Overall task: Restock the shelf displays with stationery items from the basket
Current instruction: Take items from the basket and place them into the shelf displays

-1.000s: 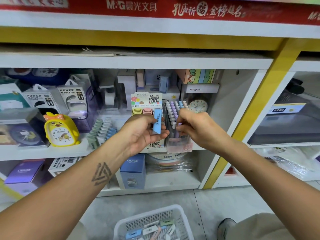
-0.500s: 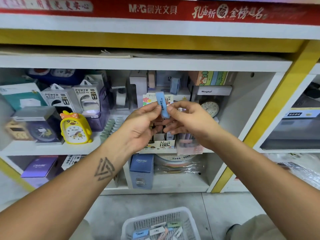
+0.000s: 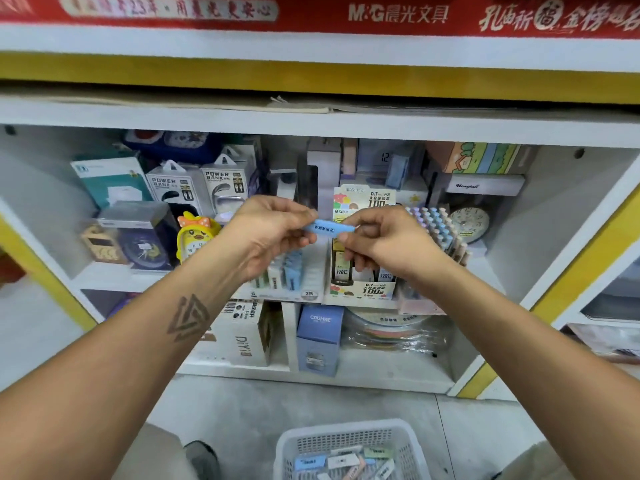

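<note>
White shelf, duck clock, floor basket

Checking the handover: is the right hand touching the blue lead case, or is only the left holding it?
Touching. The head view shows the right hand pinching one end of the blue lead case and the left hand pinching the other.

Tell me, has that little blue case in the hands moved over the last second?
Yes. The blue case was upright beside the 0.7 lead display box; now it lies level, higher against the box, pinched between the left hand and right hand.

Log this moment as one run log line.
left hand pinches blue lead case | right hand pinches other end | case level before shelf | basket below
</note>
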{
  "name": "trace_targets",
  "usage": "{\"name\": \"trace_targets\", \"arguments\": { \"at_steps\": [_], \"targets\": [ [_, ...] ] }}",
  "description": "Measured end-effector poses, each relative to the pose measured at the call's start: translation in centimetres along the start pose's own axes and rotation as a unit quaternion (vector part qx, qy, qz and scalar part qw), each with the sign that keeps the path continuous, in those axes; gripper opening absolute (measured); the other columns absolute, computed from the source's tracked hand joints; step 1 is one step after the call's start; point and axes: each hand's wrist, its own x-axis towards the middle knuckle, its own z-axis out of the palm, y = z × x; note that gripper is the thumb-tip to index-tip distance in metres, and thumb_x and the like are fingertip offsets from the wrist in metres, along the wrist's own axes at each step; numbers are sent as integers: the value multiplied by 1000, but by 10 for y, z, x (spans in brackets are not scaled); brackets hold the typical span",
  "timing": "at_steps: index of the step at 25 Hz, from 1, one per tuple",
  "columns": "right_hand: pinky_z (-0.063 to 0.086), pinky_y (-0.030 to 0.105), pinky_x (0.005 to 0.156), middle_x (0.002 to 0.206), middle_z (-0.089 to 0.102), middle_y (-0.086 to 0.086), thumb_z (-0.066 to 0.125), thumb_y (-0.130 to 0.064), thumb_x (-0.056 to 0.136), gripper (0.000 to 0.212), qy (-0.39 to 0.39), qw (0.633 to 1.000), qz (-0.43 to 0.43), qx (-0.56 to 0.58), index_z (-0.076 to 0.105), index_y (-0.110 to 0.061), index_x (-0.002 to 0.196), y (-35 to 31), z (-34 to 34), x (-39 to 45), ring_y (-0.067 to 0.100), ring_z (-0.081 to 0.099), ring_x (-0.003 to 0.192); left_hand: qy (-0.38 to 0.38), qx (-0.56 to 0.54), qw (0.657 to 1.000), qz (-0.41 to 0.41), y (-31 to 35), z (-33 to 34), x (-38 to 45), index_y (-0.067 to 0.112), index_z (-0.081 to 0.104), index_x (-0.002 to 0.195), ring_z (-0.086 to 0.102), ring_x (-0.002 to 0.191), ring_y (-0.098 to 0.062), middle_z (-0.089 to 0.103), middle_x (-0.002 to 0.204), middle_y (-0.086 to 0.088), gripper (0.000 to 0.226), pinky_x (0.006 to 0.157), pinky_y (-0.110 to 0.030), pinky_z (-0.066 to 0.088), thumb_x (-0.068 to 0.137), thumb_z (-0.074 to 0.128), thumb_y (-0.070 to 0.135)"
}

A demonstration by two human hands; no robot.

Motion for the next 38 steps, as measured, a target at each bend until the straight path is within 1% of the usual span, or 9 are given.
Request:
{"name": "trace_targets", "arguments": {
  "at_steps": [4,7,11,14,17,19,23,28,38],
  "targets": [
    [53,20,55,80,72,19,66,0,93,12,0,989,16,144,66,5,104,-2,17,7,19,66,61,2,-12,1000,-22,-5,-24,-2,-8,65,90,73,70,-29,72,82,-20,10,65,-29,62,83,65,-15],
    [59,20,67,86,72,20,62,10,91,16,-9,982,20,187,68,3,105,-4,29,13,21,71,70,14,129,991,38,-11,-39,-2,1,69,88,70,72,-21,72,85,-15,23,74,-32,60,73,74,-15],
    [61,24,75,99,70,22,63,16,88,24,-3,990,-5,139,69,4,108,-5,39,19,26,73,77,33,231,967,103,-18,-46,-2,12,70,82,61,56,-1,71,84,-5,27,57,-21,54,70,80,-10],
    [60,24,75,97,75,12,68,13,85,29,-7,996,-63,58,71,-4,108,-8,43,25,21,75,81,32,159,984,67,-18,-52,1,6,69,87,68,63,-8,72,85,-9,26,63,-26,58,72,76,-15],
    [59,23,78,90,77,5,74,1,86,25,-6,994,-105,-11,75,-14,106,-10,40,34,17,73,81,4,-89,996,-29,-16,-53,4,-5,63,97,74,79,-32,71,94,-24,22,68,-32,61,81,63,-20],
    [57,22,71,82,75,0,75,-12,89,13,26,987,-135,-87,77,-17,101,-9,37,42,13,70,74,53,-19,998,-18,-20,-51,10,-2,64,99,72,90,-33,69,104,-25,14,78,-37,61,88,61,-10],
    [52,40,76,90,70,9,65,-24,96,14,114,878,-197,-422,68,-13,105,4,37,59,32,63,86,45,518,849,99,-35,-47,13,19,59,131,63,109,-28,65,127,-8,40,91,-27,50,93,58,26],
    [48,41,67,88,66,17,61,-5,91,13,80,825,-216,-516,55,-8,102,14,64,70,41,61,82,-81,651,736,166,-62,-45,12,15,49,135,47,130,-29,48,142,-9,46,100,-36,45,90,54,23],
    [55,43,71,85,64,15,53,12,79,19,-16,845,-191,-500,59,-6,85,18,74,75,34,65,84,-119,675,708,169,-70,-57,12,16,23,155,17,150,-20,16,164,-8,68,118,-35,27,93,53,20]
  ]
}}
